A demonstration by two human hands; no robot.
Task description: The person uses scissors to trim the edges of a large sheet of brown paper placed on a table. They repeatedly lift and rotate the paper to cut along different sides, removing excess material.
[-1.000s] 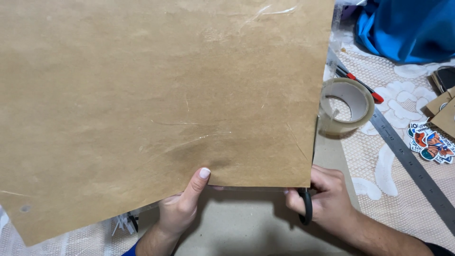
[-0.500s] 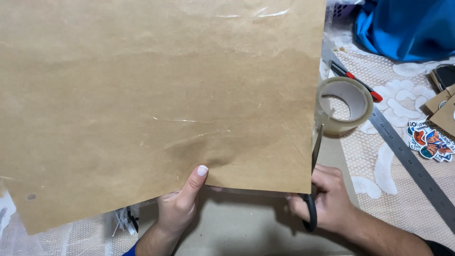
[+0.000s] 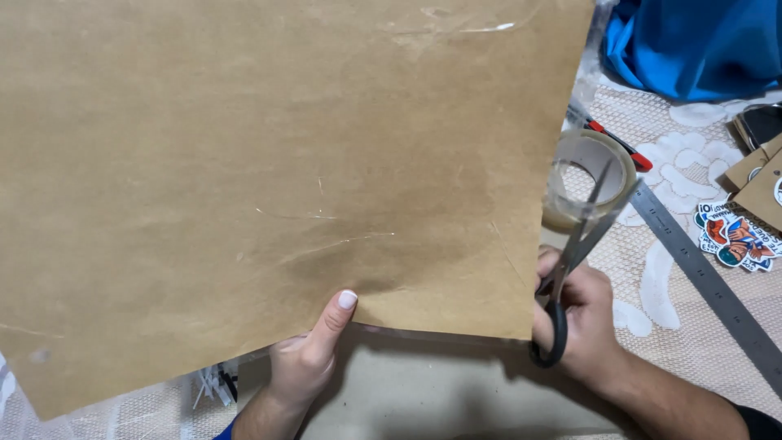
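1. A large sheet of brown paper (image 3: 269, 187) is held up in front of the camera; it fills most of the view and serves as the landmark below.
2. The left hand (image 3: 305, 363) is seen at the lower edge of the sheet. Its thumb is pressed flat on the near face of the paper, and the remaining fingers are hidden behind the sheet, so the paper is pinched between thumb and fingers.
3. The right hand (image 3: 580, 322) is placed just beyond the lower right corner of the sheet. It is closed through the black handles of a pair of scissors (image 3: 574, 269).
4. The scissor blades are pointed up and away along the right edge of the sheet, slightly parted. Whether the paper lies between them cannot be told.
5. A roll of clear tape (image 3: 588, 181) is seen right of the sheet, behind the blade tips.
6. A steel ruler (image 3: 705, 281) lies diagonally further right of the sheet, on a white lace tablecloth (image 3: 684, 326).
7. A red-handled tool (image 3: 619, 147) is partly seen beyond the tape roll.
8. Colourful stickers (image 3: 737, 240) lie right of the ruler.
9. Blue cloth (image 3: 692, 45) is bunched beyond the upper right corner of the sheet.
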